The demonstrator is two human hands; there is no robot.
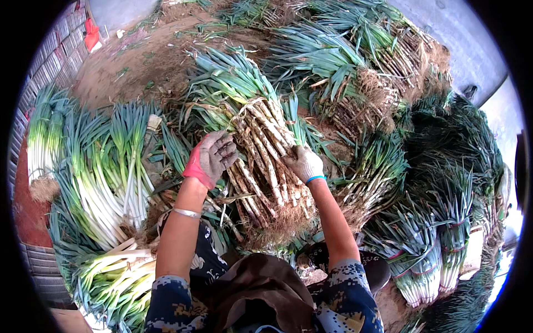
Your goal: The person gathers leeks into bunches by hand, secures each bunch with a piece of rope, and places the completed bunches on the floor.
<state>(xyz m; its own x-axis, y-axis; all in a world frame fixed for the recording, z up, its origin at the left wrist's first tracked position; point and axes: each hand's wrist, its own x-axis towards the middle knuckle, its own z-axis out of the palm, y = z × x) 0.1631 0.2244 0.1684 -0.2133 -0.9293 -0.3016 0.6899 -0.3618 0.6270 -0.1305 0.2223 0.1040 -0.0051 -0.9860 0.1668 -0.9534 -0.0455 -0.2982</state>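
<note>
Head view: leek piles flank the loosely curled left hand and right hand touching muddy leeks, its grip unclear.

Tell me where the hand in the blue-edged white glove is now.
In the head view, that right hand is just right of centre, touching the right side of a bundle of brown-stalked, green-leaved leeks.

Leek bundle (roots nearest) lies between leek piles.

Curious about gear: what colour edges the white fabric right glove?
Blue edging; best in head view.
</note>
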